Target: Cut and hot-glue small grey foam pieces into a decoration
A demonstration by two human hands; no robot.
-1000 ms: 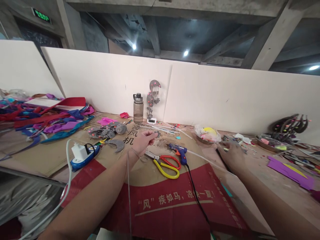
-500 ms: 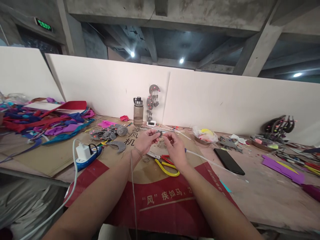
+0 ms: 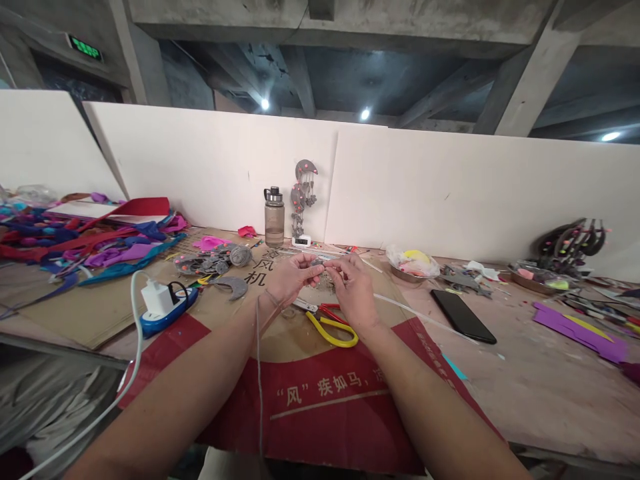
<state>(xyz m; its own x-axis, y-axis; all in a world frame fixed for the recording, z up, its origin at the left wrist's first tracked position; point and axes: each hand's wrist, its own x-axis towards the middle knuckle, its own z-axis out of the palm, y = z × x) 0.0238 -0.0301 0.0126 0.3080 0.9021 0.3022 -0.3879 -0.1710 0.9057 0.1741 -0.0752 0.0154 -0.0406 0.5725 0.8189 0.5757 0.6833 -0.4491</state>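
My left hand and my right hand meet above the cardboard, fingertips pinched together on a small grey felt piece. A thin grey string hangs from my left hand down toward me. Under my hands lie yellow-and-red scissors. A grey felt crescent and a heap of grey felt shapes lie to the left.
A blue power strip with a white charger sits at left. A black phone lies to the right. A bottle and a grey hanging ornament stand against the white board. Coloured felt scraps pile at far left.
My right hand came in from the far right to the middle and joined my left hand on the small grey piece. The glue gun is now hidden behind my right hand.
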